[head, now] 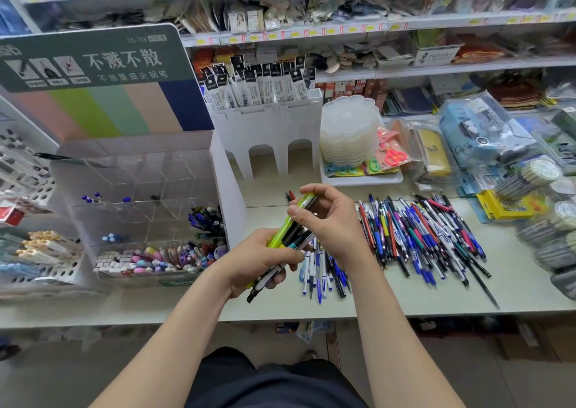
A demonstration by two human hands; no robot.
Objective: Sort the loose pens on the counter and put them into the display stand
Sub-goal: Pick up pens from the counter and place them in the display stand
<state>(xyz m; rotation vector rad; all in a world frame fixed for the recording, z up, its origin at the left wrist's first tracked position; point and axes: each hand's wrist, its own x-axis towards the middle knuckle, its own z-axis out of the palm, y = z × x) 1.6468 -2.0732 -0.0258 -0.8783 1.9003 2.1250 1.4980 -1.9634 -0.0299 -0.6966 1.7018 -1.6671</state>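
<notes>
To your left, the green header card (90,58) of the display stand reads "不溅不散" in large white characters, with "不溅墨细尖钢笔" in smaller print beneath and the code "DS-758" at its top right. Other labels are too blurred to read.

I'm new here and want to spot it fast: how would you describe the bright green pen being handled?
Start at the white counter with the big spread of loose pens. Just left of that pile, two hands meet above the counter; the left hand grips a bundle of pens. The green pen sticks out of it, its upper end pinched by the right hand, the only lime-coloured one among dark and white barrels.
</notes>
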